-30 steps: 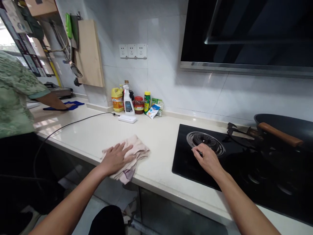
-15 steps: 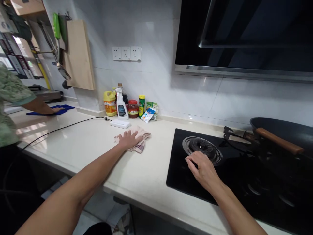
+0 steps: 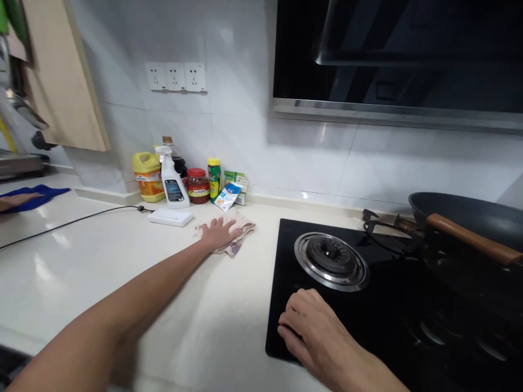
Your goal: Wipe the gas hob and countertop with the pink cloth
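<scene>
My left hand [image 3: 218,236] lies on a pale pinkish cloth [image 3: 245,230] on the cream countertop, its fingers spread and pressing the cloth flat. Just behind that hand is a white flat box [image 3: 170,217] with a black cable beside it. My right hand [image 3: 312,329] is over the front left part of the black glass cooktop [image 3: 384,305]. Its fingers are loosely curled in, with the thumb close to them, and nothing shows in it. The round gas burner [image 3: 330,261] is just beyond its knuckles.
Along the wall stand a yellow jug [image 3: 147,177], a white spray bottle [image 3: 174,182], a red-lidded jar [image 3: 198,188], a green canister [image 3: 214,179] and packets [image 3: 229,195]. A wok [image 3: 474,218] sits right. A range hood [image 3: 392,65] hangs above. Another person's hand [image 3: 20,200] rests on a blue cloth [image 3: 44,197].
My view has turned right and moved closer to the counter. My right hand has drawn back from the burner to the cooktop's front left. My left hand stays on the cloth.
</scene>
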### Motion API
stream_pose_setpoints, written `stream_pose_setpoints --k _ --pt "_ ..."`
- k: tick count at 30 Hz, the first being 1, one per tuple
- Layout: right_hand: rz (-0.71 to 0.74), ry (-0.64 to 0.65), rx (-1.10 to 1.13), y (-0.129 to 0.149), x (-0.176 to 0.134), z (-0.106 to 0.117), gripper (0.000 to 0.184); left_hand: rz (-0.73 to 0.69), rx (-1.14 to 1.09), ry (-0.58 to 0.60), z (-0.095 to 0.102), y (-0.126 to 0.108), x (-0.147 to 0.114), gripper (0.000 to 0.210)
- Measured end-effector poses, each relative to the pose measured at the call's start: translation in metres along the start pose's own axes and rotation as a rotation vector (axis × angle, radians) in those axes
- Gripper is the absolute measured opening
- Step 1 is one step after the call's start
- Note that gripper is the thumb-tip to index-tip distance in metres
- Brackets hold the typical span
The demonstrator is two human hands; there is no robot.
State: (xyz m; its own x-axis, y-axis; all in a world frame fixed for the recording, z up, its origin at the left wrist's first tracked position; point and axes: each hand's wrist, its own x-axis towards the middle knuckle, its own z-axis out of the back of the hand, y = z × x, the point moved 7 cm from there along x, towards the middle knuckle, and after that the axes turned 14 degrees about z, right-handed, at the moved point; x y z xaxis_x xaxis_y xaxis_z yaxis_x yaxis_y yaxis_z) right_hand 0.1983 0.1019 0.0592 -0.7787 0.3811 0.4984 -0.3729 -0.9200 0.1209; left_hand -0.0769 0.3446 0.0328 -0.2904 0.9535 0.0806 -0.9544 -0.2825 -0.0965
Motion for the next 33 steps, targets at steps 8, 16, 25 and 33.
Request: stream_pose_setpoints --k 8,16,25,33 --pt "0.036 -0.069 -0.073 0.002 0.007 0.010 0.015 -0.148 -0.047 -0.016 -0.009 -0.071 0.050 0.058" --pt "0.076 -0.206 -0.124 -0.003 0.006 0.026 0.011 -0.190 -0.174 -0.041 -0.012 -0.135 0.076 0.049" --pt "-0.020 -0.355 -0.097 -0.011 0.000 0.043 0.011 -0.367 -0.192 0.093 -0.021 -0.222 0.032 0.059" --pt "-0.019 -0.642 -0.080 -0.007 -0.004 0.065 0.010 -0.594 -0.090 0.230 -0.021 -0.306 0.004 0.081"
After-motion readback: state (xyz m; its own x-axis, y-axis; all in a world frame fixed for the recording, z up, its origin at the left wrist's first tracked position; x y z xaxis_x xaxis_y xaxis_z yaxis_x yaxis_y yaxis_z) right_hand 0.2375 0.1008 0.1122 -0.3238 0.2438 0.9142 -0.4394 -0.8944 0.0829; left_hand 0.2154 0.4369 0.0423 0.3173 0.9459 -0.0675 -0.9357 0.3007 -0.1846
